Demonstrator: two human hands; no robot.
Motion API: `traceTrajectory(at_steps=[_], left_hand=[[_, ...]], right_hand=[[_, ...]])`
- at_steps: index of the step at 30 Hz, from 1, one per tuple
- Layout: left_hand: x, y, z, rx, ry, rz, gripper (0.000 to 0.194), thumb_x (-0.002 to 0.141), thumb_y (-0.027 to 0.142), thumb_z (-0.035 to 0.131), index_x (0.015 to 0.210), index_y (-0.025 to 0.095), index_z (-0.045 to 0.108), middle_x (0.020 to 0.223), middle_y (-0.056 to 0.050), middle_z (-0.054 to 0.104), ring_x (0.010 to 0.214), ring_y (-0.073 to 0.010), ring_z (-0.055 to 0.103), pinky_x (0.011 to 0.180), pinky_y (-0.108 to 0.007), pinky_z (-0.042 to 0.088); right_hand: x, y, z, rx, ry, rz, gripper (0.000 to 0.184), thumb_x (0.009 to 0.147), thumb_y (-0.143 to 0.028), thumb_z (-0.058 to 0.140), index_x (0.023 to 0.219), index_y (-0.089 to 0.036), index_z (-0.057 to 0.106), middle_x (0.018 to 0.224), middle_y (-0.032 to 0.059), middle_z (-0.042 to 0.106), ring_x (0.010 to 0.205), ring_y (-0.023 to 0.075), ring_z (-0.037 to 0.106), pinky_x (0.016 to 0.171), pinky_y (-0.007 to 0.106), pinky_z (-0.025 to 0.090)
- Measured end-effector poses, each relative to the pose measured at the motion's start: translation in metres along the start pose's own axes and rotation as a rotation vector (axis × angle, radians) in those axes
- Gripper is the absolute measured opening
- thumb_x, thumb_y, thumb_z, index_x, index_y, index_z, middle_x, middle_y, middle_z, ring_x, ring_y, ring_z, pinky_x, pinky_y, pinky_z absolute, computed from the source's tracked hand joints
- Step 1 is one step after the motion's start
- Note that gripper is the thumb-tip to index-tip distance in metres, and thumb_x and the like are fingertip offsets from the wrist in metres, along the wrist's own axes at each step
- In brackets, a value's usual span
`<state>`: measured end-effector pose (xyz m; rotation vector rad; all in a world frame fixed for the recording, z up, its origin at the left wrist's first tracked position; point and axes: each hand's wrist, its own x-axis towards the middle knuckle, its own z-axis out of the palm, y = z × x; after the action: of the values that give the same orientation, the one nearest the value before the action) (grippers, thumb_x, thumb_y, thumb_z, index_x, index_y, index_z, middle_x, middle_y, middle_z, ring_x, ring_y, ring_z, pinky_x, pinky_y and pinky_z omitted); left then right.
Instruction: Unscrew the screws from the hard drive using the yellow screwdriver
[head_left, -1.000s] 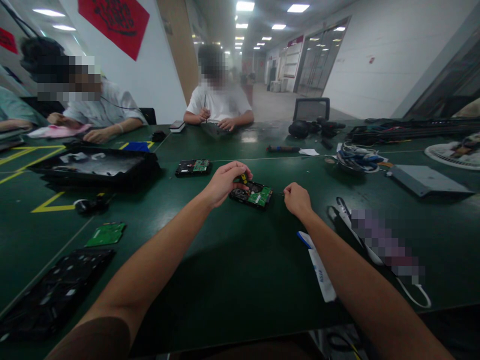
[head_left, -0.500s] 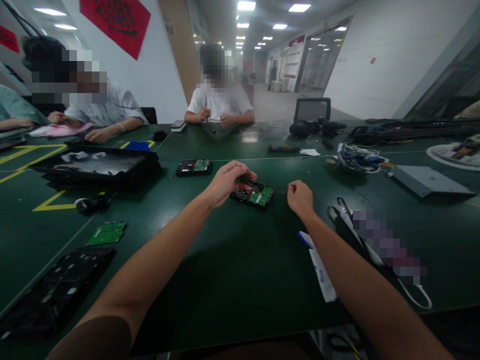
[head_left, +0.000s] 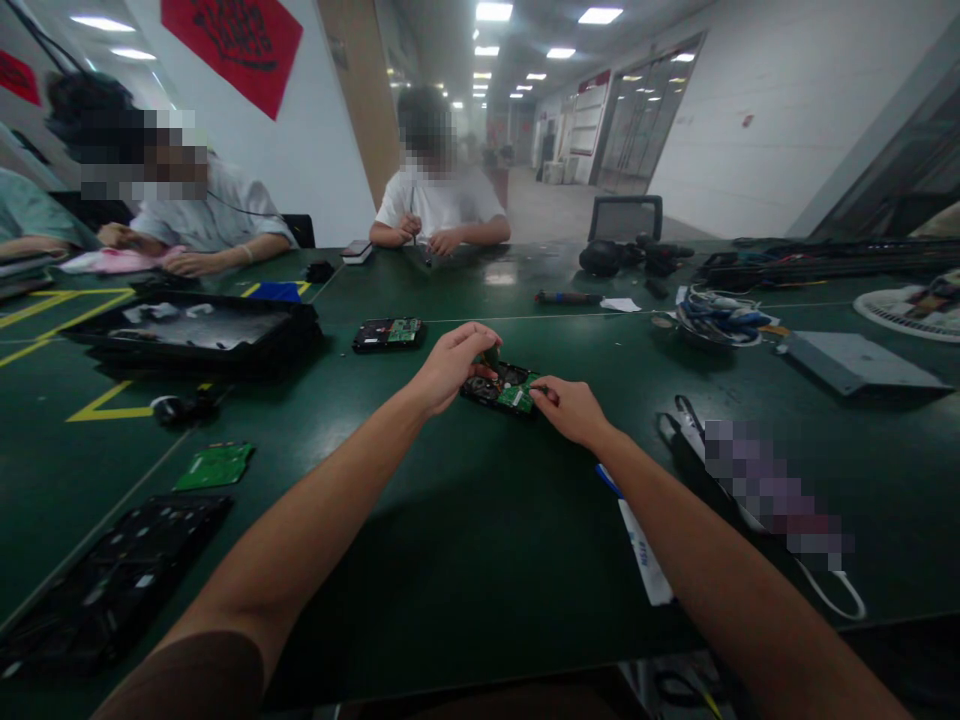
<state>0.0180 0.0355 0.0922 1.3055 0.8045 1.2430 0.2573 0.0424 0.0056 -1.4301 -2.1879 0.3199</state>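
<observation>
A hard drive (head_left: 517, 397) lies on the dark green table with its green circuit board facing up. My left hand (head_left: 456, 368) is closed over its left side, pinching a short, dark green upright tool (head_left: 491, 357) that looks like a small screwdriver. Its lower end is hidden by my fingers. At the drive's right end, my right hand (head_left: 574, 408) is closed, thumb and fingertips pressed together by the board's edge. Something small and dark shows at those fingertips, too small to name. A second hard drive (head_left: 388, 334) lies farther back to the left.
Black trays (head_left: 202, 335) are stacked at left, with a loose green circuit board (head_left: 215, 466) and a black plastic frame (head_left: 112, 575) nearer me. A lanyard (head_left: 772, 490), a cable bundle (head_left: 720, 318) and a grey metal box (head_left: 866, 362) lie right. Co-workers (head_left: 442, 205) sit opposite.
My right hand has moved left from the bare table to the hard drive's right end. My left hand stays nearly where it was, still holding the dark tool.
</observation>
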Motion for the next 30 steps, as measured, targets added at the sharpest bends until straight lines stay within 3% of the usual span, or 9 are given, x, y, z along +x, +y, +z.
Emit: traceTrajectory(at_steps=[3, 8, 15, 20, 23, 27, 30], left_hand=[[-0.0003, 0.0014, -0.0001, 0.060, -0.021, 0.011, 0.013, 0.086, 0.030, 0.067, 0.085, 0.017, 0.069, 0.097, -0.007, 0.066, 0.092, -0.0196, 0.062, 0.067, -0.029, 0.057], [-0.0015, -0.0001, 0.0031, -0.072, -0.068, -0.087, 0.017, 0.086, 0.031, 0.068, 0.094, 0.017, 0.063, 0.088, -0.009, 0.070, 0.087, -0.0226, 0.067, 0.067, -0.034, 0.058], [0.0014, -0.0036, -0.0028, -0.035, 0.054, 0.013, 0.015, 0.087, 0.032, 0.064, 0.085, 0.018, 0.066, 0.092, -0.006, 0.065, 0.086, -0.0182, 0.062, 0.062, -0.027, 0.055], [0.0013, -0.0031, -0.0014, -0.077, -0.032, -0.058, 0.019, 0.088, 0.034, 0.063, 0.093, 0.017, 0.067, 0.089, -0.009, 0.067, 0.086, -0.0206, 0.064, 0.063, -0.029, 0.055], [0.0025, -0.0051, 0.0000, -0.151, -0.024, -0.086, 0.017, 0.087, 0.033, 0.065, 0.092, 0.017, 0.063, 0.087, -0.008, 0.068, 0.087, -0.0212, 0.066, 0.068, -0.033, 0.058], [0.0038, -0.0047, -0.0014, -0.046, 0.053, -0.008, 0.016, 0.085, 0.033, 0.066, 0.085, 0.018, 0.066, 0.096, -0.007, 0.065, 0.095, -0.0213, 0.062, 0.067, -0.030, 0.058], [0.0024, -0.0015, -0.0016, 0.034, 0.036, 0.017, 0.016, 0.086, 0.033, 0.066, 0.083, 0.018, 0.069, 0.101, -0.008, 0.064, 0.099, -0.0218, 0.059, 0.068, -0.030, 0.058]], right_hand=[[-0.0004, -0.0005, 0.0007, 0.003, -0.014, 0.006, 0.030, 0.100, -0.040, 0.054, 0.118, -0.022, 0.071, 0.071, -0.0021, 0.063, 0.064, 0.0150, 0.056, 0.062, 0.028, 0.035], [-0.0005, 0.0007, 0.0018, 0.048, -0.011, 0.025, 0.029, 0.100, -0.041, 0.054, 0.115, -0.022, 0.071, 0.069, -0.0030, 0.062, 0.062, 0.0147, 0.055, 0.061, 0.028, 0.036], [-0.0010, 0.0001, -0.0001, 0.091, -0.032, 0.034, 0.028, 0.099, -0.040, 0.054, 0.114, -0.022, 0.070, 0.067, -0.0036, 0.060, 0.064, 0.0150, 0.055, 0.061, 0.027, 0.036], [-0.0005, 0.0001, 0.0012, 0.085, -0.016, 0.043, 0.026, 0.099, -0.039, 0.054, 0.111, -0.023, 0.070, 0.067, -0.0037, 0.061, 0.064, 0.0150, 0.055, 0.062, 0.027, 0.036], [-0.0005, 0.0006, 0.0019, 0.089, -0.014, 0.039, 0.027, 0.099, -0.040, 0.054, 0.111, -0.022, 0.070, 0.067, -0.0036, 0.061, 0.064, 0.0153, 0.056, 0.062, 0.028, 0.036], [-0.0007, 0.0012, 0.0014, 0.097, -0.027, 0.040, 0.028, 0.099, -0.041, 0.053, 0.112, -0.022, 0.070, 0.067, -0.0035, 0.061, 0.064, 0.0151, 0.056, 0.062, 0.028, 0.036], [-0.0005, 0.0013, 0.0014, 0.101, -0.029, 0.048, 0.028, 0.099, -0.041, 0.053, 0.113, -0.022, 0.069, 0.067, -0.0038, 0.061, 0.063, 0.0151, 0.056, 0.061, 0.028, 0.036]])
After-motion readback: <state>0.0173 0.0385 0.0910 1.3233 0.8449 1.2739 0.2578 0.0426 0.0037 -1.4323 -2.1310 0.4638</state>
